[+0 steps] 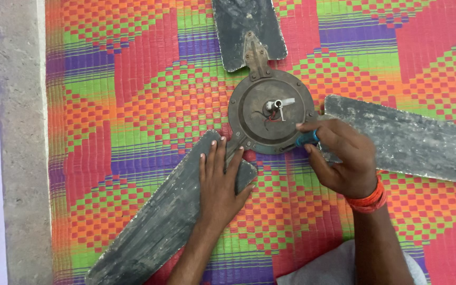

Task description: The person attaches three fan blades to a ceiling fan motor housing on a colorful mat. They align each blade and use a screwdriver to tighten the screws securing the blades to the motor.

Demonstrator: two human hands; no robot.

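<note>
Left hand [218, 182]: lying flat, fingers spread wide, pressing the lower-left fan blade [159, 221].
Right hand [341, 158]: fingers gripping a blue-handled screwdriver [307, 139] at the motor housing's rim.
Ceiling fan motor [271, 111]: lying just above both hands on the woven mat [133, 95].

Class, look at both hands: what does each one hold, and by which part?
The right hand grips a screwdriver by its blue handle. The left hand grips nothing; it presses flat on a fan blade near the motor hub.

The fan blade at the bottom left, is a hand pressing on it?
Yes, the left hand lies flat on the dusty fan blade, fingers spread.
</note>
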